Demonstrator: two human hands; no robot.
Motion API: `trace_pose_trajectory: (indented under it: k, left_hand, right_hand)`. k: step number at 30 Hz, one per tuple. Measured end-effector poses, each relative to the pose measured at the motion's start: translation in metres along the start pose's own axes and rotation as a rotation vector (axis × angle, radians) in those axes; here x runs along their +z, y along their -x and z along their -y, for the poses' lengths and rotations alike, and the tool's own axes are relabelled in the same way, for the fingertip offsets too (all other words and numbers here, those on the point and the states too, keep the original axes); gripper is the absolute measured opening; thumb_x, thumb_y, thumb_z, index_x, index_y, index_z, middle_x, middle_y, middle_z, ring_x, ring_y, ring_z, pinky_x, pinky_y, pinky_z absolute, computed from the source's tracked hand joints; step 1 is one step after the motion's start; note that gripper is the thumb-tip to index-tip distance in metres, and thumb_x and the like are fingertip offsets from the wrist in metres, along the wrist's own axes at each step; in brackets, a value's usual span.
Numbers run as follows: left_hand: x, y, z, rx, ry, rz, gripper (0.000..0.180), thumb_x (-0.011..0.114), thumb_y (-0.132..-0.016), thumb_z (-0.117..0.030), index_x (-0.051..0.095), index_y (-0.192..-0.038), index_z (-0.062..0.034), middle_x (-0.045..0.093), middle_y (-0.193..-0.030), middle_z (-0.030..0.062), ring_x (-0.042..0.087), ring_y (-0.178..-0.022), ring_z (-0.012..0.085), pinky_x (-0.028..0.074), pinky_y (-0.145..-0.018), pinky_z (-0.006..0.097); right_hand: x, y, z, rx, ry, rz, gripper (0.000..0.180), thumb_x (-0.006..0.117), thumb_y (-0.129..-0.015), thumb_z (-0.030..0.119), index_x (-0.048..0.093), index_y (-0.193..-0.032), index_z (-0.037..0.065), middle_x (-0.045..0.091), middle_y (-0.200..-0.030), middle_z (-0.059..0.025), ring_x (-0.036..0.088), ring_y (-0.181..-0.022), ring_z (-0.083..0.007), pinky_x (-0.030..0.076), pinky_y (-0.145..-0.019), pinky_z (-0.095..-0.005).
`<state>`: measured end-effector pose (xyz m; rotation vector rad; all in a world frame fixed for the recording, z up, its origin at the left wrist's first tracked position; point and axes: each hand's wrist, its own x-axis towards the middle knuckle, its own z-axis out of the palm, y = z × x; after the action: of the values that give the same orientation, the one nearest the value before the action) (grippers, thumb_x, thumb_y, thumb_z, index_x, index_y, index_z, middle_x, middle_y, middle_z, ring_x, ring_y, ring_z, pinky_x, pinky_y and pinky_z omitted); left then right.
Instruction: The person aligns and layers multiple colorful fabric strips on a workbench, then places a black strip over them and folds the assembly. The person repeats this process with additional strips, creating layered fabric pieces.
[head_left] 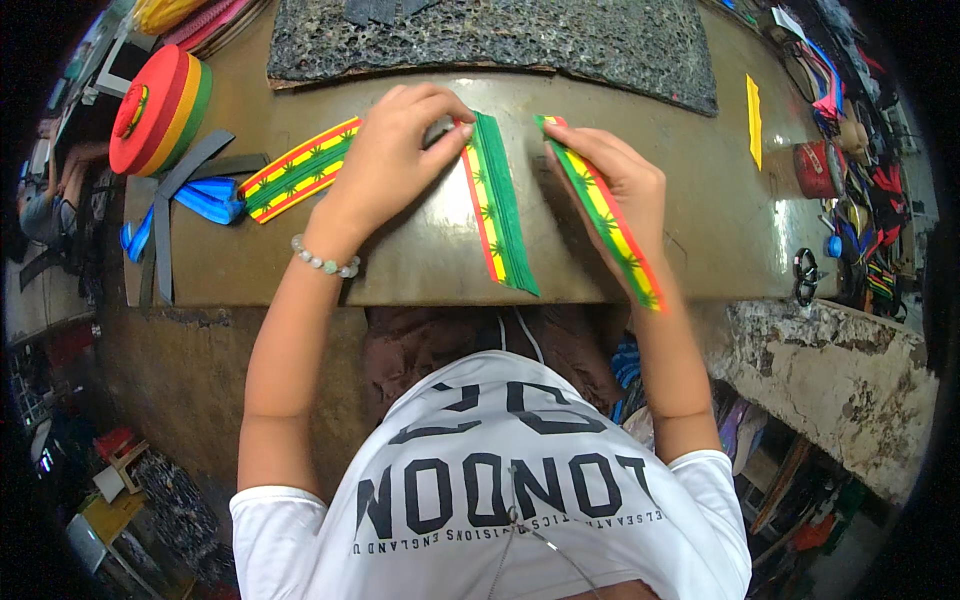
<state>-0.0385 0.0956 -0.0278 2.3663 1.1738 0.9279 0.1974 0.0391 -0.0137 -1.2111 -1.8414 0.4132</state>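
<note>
Over the bench (715,215), the right hand (625,180) pinches a strip (603,218) near its end; the left hand (405,140) touches the stack (500,215), perhaps steadying it — grip unclear.

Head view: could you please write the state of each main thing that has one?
Patterned strip stack: lying in layers on the table.
Single patterned strip: slanting, gripped near its far end.
Right hand: closed on the single patterned strip.
Left hand: curled, at the stack's far end.
Striped roll: wound.
Yellow strip: lying loose.
Grey straps: crossed.
Bracelet: worn.

downward head view, rim somewhat unclear
</note>
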Motion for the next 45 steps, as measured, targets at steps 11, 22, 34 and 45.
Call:
trace_pose_trajectory:
  k: [11, 22, 34, 45]
  left_hand:
    - [0.017, 0.001, 0.006, -0.024, 0.03, -0.084, 0.012, 0.073, -0.084, -0.016, 0.068, -0.092, -0.0081, 0.067, -0.101, 0.0039, 0.058, -0.103, 0.0265, 0.044, -0.087, 0.041]
    - [0.017, 0.002, 0.004, -0.044, 0.017, -0.081, 0.017, 0.073, -0.082, -0.015, 0.066, -0.098, -0.0106, 0.067, -0.101, 0.0007, 0.057, -0.101, 0.0245, 0.043, -0.085, 0.039]
    - [0.019, 0.004, 0.003, -0.03, -0.003, -0.107, 0.019, 0.072, -0.081, -0.015, 0.073, -0.1, -0.0114, 0.066, -0.103, 0.001, 0.057, -0.101, 0.024, 0.044, -0.088, 0.04]
    - [0.02, 0.008, -0.001, 0.063, -0.231, -0.08, 0.024, 0.072, -0.082, -0.019, 0.073, -0.105, -0.016, 0.063, -0.105, -0.0033, 0.056, -0.1, 0.0192, 0.042, -0.082, 0.037]
  right_hand:
    - [0.032, -0.014, 0.0, -0.065, 0.186, 0.231, 0.044, 0.059, -0.084, 0.0, 0.063, -0.128, -0.002, 0.064, -0.11, -0.0165, 0.062, -0.102, -0.0335, 0.051, -0.09, -0.04]
    - [0.04, -0.011, 0.0, -0.123, 0.305, 0.235, 0.044, 0.061, -0.082, 0.0, 0.062, -0.126, -0.003, 0.062, -0.108, -0.0155, 0.06, -0.1, -0.0324, 0.052, -0.088, -0.0402]
    - [0.041, -0.011, -0.001, -0.122, 0.317, 0.246, 0.041, 0.061, -0.081, 0.001, 0.063, -0.122, -0.003, 0.061, -0.109, -0.0154, 0.059, -0.1, -0.0327, 0.051, -0.088, -0.0402]
    - [0.041, -0.006, 0.0, -0.13, 0.369, 0.192, 0.038, 0.063, -0.081, 0.002, 0.066, -0.119, -0.001, 0.062, -0.116, -0.0154, 0.062, -0.101, -0.0321, 0.053, -0.087, -0.0385]
